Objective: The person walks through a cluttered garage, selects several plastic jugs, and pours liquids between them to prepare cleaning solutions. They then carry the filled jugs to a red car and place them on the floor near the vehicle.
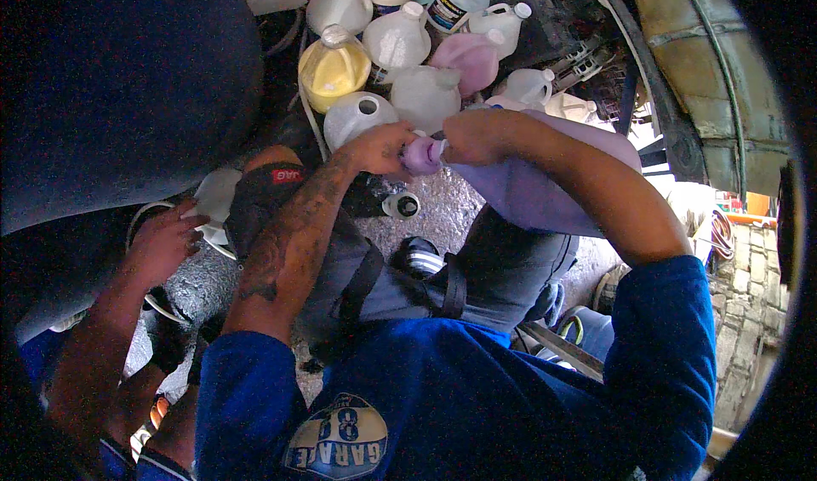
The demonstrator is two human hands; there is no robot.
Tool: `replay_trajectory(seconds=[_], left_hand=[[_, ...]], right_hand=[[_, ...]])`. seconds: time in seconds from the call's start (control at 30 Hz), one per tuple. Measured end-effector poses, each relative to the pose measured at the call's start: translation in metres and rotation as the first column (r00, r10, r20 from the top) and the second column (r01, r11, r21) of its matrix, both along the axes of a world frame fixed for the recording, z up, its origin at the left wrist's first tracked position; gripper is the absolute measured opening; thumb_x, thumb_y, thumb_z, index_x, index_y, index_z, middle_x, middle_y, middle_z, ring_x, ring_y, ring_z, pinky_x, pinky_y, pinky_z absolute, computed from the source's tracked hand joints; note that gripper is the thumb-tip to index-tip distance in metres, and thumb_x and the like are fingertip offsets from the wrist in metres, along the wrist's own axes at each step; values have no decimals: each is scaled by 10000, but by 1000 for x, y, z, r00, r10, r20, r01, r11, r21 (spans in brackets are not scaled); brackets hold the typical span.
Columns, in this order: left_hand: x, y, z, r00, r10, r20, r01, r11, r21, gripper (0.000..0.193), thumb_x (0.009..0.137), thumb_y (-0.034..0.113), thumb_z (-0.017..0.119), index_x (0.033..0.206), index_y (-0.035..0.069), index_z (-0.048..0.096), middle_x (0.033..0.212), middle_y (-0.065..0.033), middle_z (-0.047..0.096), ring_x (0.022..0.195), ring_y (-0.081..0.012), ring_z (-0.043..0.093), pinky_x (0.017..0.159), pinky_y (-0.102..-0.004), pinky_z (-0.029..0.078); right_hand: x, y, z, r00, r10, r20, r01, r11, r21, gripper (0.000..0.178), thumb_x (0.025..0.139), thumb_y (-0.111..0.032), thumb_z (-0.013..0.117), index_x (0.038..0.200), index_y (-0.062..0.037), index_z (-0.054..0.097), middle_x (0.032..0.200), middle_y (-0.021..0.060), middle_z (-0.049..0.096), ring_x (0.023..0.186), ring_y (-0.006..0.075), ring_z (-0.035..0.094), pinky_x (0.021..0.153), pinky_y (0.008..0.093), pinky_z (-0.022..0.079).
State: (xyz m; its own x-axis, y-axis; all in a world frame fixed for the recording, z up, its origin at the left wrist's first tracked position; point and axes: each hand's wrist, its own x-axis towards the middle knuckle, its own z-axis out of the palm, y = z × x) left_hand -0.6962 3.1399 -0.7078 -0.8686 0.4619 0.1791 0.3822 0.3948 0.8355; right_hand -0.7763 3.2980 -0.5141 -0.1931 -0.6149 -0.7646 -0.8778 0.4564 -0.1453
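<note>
In my right hand [478, 136] is the neck end of a large translucent jug [545, 187] tinted purple. The jug lies tilted under my right forearm, its mouth toward my left hand [380, 147]. My left fingers are closed round a small vessel [419, 157] with purple liquid, right at the jug's mouth; part of it is hidden by the fingers. Just beyond my left hand stands an uncapped whitish jug [345, 123] with a round dark opening. A capped clear jug [425, 98] and a pink one [468, 60] stand behind the hands.
Several more jugs crowd the far side, among them a yellow-filled one [334, 68]. A small open bottle [402, 205] stands on the rough floor between my legs. At left, another person's hand [166, 243] touches a white container [217, 200]. A blue container [587, 332] is at right.
</note>
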Motion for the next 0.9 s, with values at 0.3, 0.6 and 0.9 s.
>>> replay_trajectory(seconds=[0.3,0.6,0.9], left_hand=[[1,-8,15,999,35,21,-34,998,-54,590,572,302,881,1092,106,685,1117,-153,613,1055,-351,600,931,-417,486],[17,-16,74,993,72,96,-60,991,-119,698,588,299,889,1210,92,650,1309,-167,575,1255,-370,506,1094,-464,382],[24,-7,97,996,68,63,-73,994,81,685,586,194,900,1211,73,648,1300,-146,575,1255,-332,497,1082,-426,395]], right_hand=[[-12,9,1,1000,-18,-24,17,999,-48,435,910,-361,574,885,63,671,840,247,687,771,407,681,722,498,522],[-3,23,48,998,-28,49,35,986,-162,456,906,-419,597,896,35,649,851,239,639,823,401,649,733,498,499],[-5,42,81,998,-28,55,45,943,-331,468,906,-487,594,858,-25,658,803,221,649,799,414,644,722,501,493]])
